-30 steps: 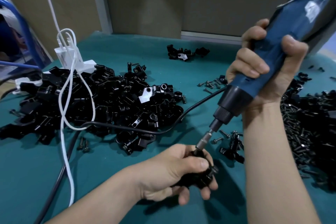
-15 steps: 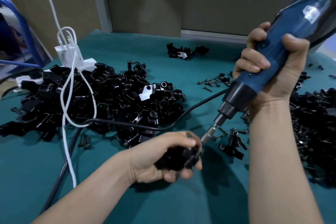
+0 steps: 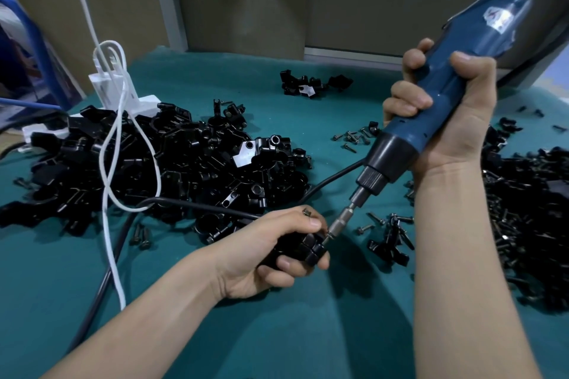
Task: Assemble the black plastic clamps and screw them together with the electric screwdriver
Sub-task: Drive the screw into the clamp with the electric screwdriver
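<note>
While my left hand (image 3: 264,251) grips the black clamp (image 3: 309,248), my right hand (image 3: 455,120) clutches the electric screwdriver (image 3: 443,86) — bit touching the clamp beside my left thumb.

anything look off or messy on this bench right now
Only clutter. A white cable loops over the big pile of black clamp parts, and a black cord crosses its front edge near the left hand, where either could snag. Loose screws lie scattered on the teal mat.
</note>
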Tool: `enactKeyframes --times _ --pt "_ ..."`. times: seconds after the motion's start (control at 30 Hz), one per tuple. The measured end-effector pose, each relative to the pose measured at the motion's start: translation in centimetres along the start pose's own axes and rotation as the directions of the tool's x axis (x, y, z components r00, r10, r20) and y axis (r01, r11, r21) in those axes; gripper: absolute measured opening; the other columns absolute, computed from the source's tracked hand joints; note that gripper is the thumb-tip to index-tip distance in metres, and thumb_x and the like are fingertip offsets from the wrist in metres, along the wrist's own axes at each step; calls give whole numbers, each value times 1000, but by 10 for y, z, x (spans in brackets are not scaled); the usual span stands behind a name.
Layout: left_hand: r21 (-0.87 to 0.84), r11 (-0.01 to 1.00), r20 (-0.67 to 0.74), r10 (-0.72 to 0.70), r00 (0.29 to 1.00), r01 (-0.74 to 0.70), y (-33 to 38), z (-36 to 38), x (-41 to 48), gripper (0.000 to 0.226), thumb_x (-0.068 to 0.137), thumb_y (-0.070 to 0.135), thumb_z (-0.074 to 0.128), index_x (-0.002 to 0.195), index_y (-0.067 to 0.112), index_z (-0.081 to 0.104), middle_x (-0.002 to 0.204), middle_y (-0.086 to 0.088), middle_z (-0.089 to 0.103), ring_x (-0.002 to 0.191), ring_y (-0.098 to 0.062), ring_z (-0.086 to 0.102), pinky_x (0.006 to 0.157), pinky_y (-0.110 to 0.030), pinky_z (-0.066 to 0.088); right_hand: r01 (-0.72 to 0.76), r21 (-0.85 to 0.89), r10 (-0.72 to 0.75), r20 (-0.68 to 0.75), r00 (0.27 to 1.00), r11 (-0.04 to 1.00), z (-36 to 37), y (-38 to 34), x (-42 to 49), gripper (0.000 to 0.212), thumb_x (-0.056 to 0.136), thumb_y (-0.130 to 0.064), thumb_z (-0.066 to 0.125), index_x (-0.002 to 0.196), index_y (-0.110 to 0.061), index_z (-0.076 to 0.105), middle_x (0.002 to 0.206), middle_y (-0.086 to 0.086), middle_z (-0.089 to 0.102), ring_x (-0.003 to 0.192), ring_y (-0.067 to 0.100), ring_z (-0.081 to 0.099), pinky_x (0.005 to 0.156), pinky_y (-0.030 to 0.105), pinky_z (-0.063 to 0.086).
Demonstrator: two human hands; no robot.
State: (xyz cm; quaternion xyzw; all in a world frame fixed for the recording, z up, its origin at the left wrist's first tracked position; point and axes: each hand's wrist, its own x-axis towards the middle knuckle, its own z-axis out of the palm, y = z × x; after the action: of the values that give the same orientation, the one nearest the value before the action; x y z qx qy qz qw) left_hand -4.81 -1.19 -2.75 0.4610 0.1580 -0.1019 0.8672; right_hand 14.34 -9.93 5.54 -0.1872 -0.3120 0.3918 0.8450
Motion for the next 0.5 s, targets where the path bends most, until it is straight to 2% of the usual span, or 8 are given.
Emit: enactKeyframes --times 0.1,0.23,0.3,0.37,0.43,0.5 --pt "18 1000 11 -1 1000 1 -1 1 0 10 85 19 57 76 23 54 67 -9 61 41 -4 31 28 -8 19 -15 32 14 33 999 999 0 2 0 50 55 -11 82 94 -6 52 82 3 52 42 12 46 40 23 43" --pt "64 998 -16 1 1000 0 -3 0 1 26 96 14 40 74 23 52 65 -7 60 41 -3 29 30 -7 18 -37 62 35 34 999 997 2 4 1 50 52 -8 83 92 -6 53 79 4 53 41 12 46 40 23 44" --pt "74 997 -7 8 1000 -7 -3 1 1 24 96 16 42 75 22 51 67 -5 60 42 -3 29 30 -7 18 -33 61 31 41 999 998 3 5 1 51 51 -8 83 92 -6 53 78 4 53 40 12 46 39 23 43" --pt "68 998 -1 16 1000 -16 -3 2 1 11 87 19 48 76 21 50 68 -2 57 44 -4 28 30 -7 19 -37 71 34 52 998 997 4 6 2 51 51 -7 84 92 -6 53 78 3 53 40 12 46 39 23 43" --pt "77 997 -11 23 1000 -22 -3 2 1 6 84 20 49 78 20 48 70 -1 54 45 -4 28 30 -7 20 -44 62 42 31 999 997 4 7 2 45 56 -6 80 92 -6 53 78 2 51 40 11 45 39 22 43" --pt "80 997 -27 23 999 -21 -3 1 1 13 93 17 45 80 19 47 71 -1 53 47 -5 29 29 -8 20 -27 -3 27 -26 999 1000 5 7 2 25 70 -10 65 91 -9 51 77 0 51 40 9 44 39 21 41"
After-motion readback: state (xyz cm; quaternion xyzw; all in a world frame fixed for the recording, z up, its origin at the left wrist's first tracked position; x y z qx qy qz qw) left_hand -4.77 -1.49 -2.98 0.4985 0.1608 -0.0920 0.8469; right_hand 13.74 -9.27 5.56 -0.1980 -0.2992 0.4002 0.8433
